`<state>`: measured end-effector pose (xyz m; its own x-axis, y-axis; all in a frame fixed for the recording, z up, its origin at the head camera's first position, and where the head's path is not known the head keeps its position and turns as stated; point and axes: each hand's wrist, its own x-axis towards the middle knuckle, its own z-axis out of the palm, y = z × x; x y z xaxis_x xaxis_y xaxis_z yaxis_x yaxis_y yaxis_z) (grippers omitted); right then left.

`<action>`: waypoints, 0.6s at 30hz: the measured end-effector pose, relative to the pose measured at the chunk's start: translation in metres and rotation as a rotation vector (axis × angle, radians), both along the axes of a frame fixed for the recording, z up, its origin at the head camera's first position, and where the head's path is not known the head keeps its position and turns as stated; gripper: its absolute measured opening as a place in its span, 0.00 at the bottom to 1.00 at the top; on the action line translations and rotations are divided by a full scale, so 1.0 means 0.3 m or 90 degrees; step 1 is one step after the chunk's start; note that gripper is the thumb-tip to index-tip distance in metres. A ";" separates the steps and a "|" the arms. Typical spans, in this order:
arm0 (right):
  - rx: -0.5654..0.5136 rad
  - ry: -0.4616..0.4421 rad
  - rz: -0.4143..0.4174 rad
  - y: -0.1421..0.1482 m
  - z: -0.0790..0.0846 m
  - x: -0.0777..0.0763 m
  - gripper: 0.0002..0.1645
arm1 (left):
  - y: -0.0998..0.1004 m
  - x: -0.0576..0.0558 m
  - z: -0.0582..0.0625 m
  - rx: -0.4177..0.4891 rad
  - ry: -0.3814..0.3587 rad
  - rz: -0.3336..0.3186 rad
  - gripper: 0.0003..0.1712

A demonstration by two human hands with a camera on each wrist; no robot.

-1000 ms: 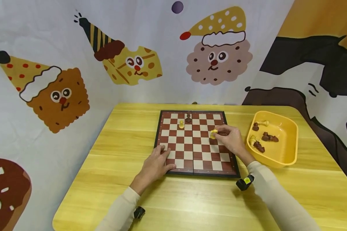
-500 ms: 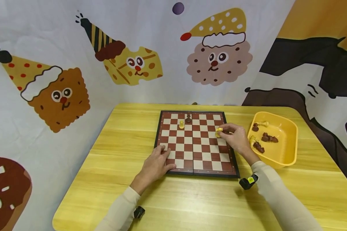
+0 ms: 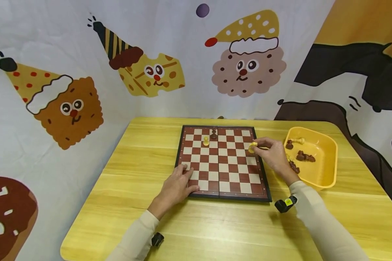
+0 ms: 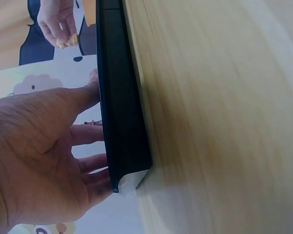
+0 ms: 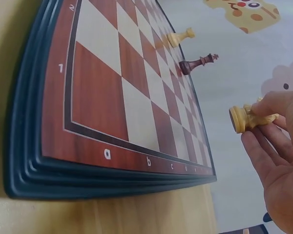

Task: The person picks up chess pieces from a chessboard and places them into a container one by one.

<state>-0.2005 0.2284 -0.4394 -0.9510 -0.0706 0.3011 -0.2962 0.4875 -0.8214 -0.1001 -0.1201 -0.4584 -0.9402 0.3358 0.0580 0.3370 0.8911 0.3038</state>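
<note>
My right hand [image 3: 274, 155] pinches a pale yellow chess piece [image 5: 249, 118] between thumb and fingers, over the right side of the chessboard [image 3: 224, 175]. In the right wrist view the piece is held clear of the board, its round base showing. Its upper part is partly hidden by the fingers. My left hand [image 3: 174, 185] rests on the board's near left corner with its fingers spread. In the left wrist view, thumb and fingers [image 4: 88, 134] lie over the board's dark edge. A yellow rook [image 3: 206, 141] and a dark brown king [image 3: 213, 133] stand near the far edge.
Right of the board a yellow plastic tub [image 3: 328, 174] holds several chess pieces, light and dark, lying on their sides. All of it is on a yellow wood-grain table [image 3: 209, 228]. Behind hangs a cloth [image 3: 196, 105] printed with cartoon figures.
My right hand has moved rightward with the yellow chess piece, from the middle of the board's right half toward its right edge. The left hand has stayed in place.
</note>
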 end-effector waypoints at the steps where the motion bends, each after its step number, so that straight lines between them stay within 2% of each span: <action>1: -0.001 0.000 0.000 0.002 0.000 0.000 0.14 | 0.000 -0.001 -0.001 0.000 -0.001 0.001 0.42; 12: 0.007 -0.002 0.003 0.020 0.002 -0.004 0.15 | 0.001 -0.001 0.000 0.013 -0.001 0.003 0.41; 18: 0.038 -0.019 -0.004 0.039 -0.013 0.000 0.15 | 0.000 0.002 -0.002 0.012 -0.006 0.004 0.41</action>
